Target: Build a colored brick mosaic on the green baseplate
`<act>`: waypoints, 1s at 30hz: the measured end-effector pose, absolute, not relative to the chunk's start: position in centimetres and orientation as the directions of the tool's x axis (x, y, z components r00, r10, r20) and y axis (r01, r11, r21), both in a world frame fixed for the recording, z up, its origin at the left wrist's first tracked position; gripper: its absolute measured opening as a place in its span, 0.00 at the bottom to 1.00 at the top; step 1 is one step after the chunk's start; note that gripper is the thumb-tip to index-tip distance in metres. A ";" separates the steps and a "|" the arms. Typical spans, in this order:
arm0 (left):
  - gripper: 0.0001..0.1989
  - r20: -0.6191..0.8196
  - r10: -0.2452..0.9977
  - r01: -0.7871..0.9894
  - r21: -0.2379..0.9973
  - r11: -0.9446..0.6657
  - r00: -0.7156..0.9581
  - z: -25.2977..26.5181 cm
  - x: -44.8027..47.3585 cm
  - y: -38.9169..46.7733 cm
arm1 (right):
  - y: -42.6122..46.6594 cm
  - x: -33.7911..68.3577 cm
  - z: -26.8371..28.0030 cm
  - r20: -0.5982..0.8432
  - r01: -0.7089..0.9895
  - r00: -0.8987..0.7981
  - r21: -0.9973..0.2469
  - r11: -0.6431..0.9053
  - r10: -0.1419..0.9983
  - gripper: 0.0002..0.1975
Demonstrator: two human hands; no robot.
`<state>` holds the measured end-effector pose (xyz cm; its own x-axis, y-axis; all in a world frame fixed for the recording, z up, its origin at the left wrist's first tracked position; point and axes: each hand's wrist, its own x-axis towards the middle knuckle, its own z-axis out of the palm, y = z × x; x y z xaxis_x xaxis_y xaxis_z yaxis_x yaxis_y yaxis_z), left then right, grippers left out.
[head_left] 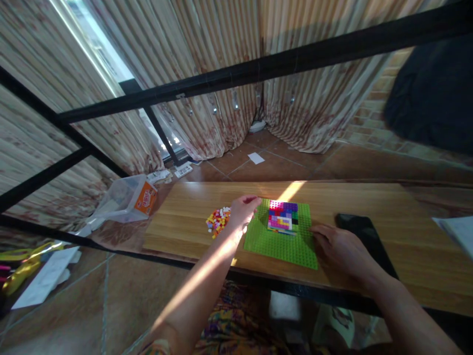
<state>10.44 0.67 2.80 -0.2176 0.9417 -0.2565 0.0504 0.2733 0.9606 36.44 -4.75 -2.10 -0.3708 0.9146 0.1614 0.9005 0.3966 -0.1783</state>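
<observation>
A green studded baseplate (281, 251) lies on the wooden table. On its upper middle stands a block of toy bricks (283, 217) in pink, red, purple, blue, white and dark green. My left hand (243, 212) is over the plate's left edge, fingertips pinched together; whatever they hold is too small to make out. Just left of that hand is a pile of small loose bricks (217, 222), mostly yellow, orange, white and pink, partly covered by it. My right hand (338, 244) rests at the plate's right edge, fingers stretched out and touching it, holding nothing visible.
A black phone-like slab (364, 239) lies right of my right hand on the table (177, 222). White papers (456, 231) are at the far right. A clear plastic box (123, 199) with an orange label stands on the floor at left. A black metal bar (221, 79) crosses above.
</observation>
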 end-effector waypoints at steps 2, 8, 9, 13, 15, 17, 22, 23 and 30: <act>0.10 -0.162 0.954 0.075 0.980 0.186 -0.252 3.1 7.5 0.0 | -4.8 36.7 -2.4 0.174 0.898 -0.374 -0.177 0.403 0.911 0.16; 0.08 -0.013 0.918 0.337 0.928 0.159 -0.396 1.4 -2.1 -3.4 | -4.5 36.7 -3.0 0.175 0.895 -0.379 -0.181 0.408 0.909 0.16; 0.07 0.008 0.921 0.411 0.896 0.166 -0.389 0.9 -3.1 -3.9 | -4.4 36.7 -3.0 0.168 0.897 -0.383 -0.169 0.409 0.908 0.16; 0.08 0.044 0.950 0.664 0.725 0.182 -0.308 -0.8 -4.2 -5.2 | -4.1 36.5 -3.3 0.170 0.886 -0.419 -0.138 0.442 0.892 0.17; 0.10 0.068 0.959 0.761 0.625 0.175 -0.276 -1.0 -3.7 -5.1 | -4.0 36.6 -3.5 0.183 0.882 -0.420 -0.148 0.447 0.889 0.17; 0.11 0.094 0.968 0.844 0.515 0.151 -0.231 -1.0 -3.1 -4.6 | -4.0 36.7 -3.6 0.188 0.880 -0.417 -0.158 0.447 0.889 0.17; 0.12 0.053 0.988 0.942 0.311 0.125 -0.148 -0.7 -1.8 -3.6 | -4.1 36.9 -3.6 0.170 0.877 -0.423 -0.168 0.449 0.890 0.17; 0.13 0.039 0.989 0.948 0.293 0.123 -0.141 -0.7 -1.7 -3.5 | -4.1 36.9 -3.6 0.167 0.877 -0.424 -0.170 0.450 0.890 0.16; 0.16 -0.024 0.997 0.958 0.276 0.082 -0.079 -0.9 -1.7 -3.1 | -4.1 36.7 -3.5 0.186 0.881 -0.412 -0.170 0.442 0.892 0.16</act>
